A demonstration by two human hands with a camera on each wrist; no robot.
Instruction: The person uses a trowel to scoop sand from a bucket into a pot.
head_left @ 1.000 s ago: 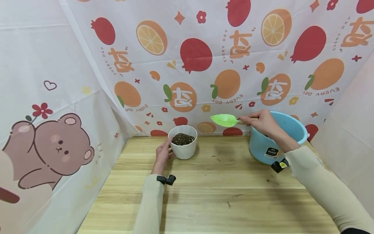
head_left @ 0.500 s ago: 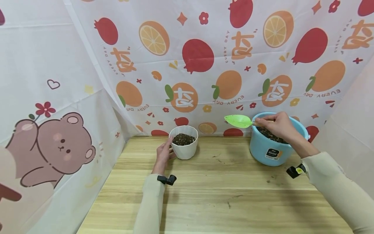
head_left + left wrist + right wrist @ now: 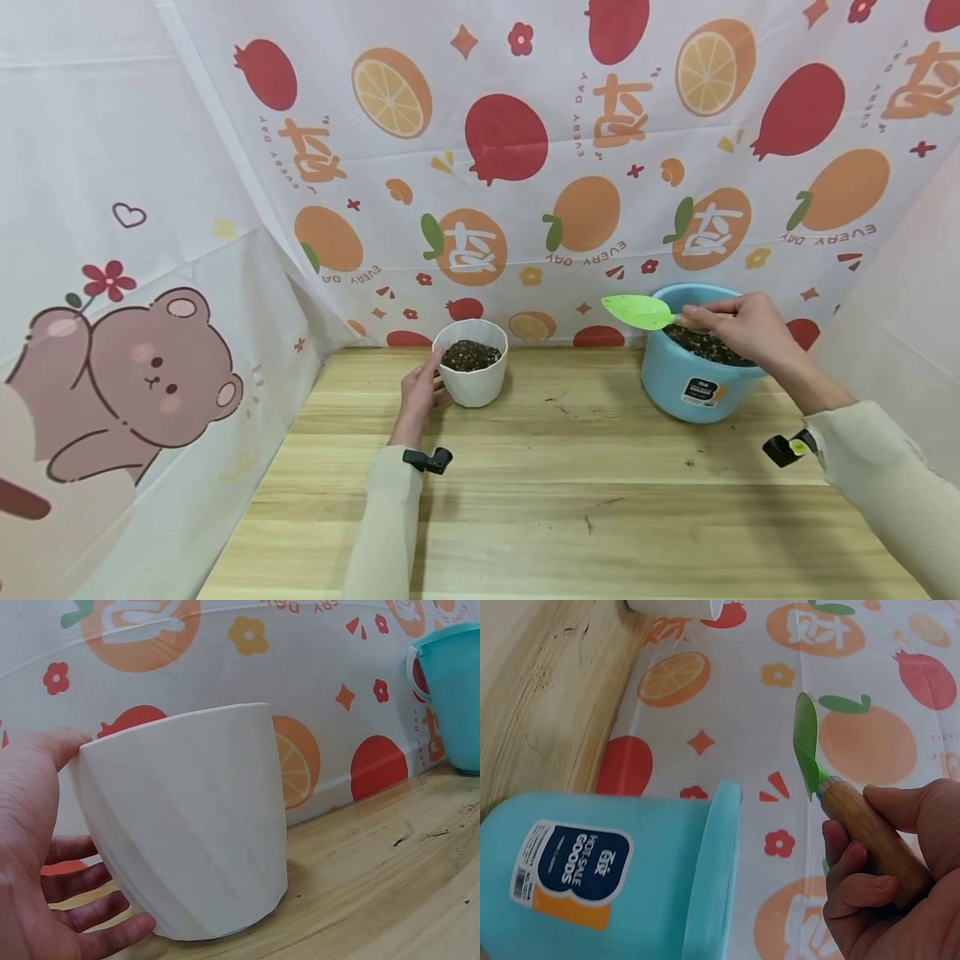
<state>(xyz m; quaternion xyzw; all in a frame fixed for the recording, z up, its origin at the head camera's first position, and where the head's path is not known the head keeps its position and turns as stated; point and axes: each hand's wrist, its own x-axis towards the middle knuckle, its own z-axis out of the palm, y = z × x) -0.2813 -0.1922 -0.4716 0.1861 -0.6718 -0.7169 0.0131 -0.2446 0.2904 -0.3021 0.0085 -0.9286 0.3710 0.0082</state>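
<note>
A white ribbed pot filled with dark soil stands on the wooden table near the back. My left hand holds its left side, fingers curled round the wall. My right hand grips the wooden handle of a green trowel. The trowel's blade is level and looks empty, above the left rim of a blue bucket that holds dark soil.
Patterned cloth sheets wall off the back and both sides of the table. Soil crumbs lie scattered on the wood between pot and bucket. Bare wood stretches towards the front edge.
My right hand has carried the trowel rightwards from between pot and bucket to above the bucket's rim. The left hand has stayed on the pot.
</note>
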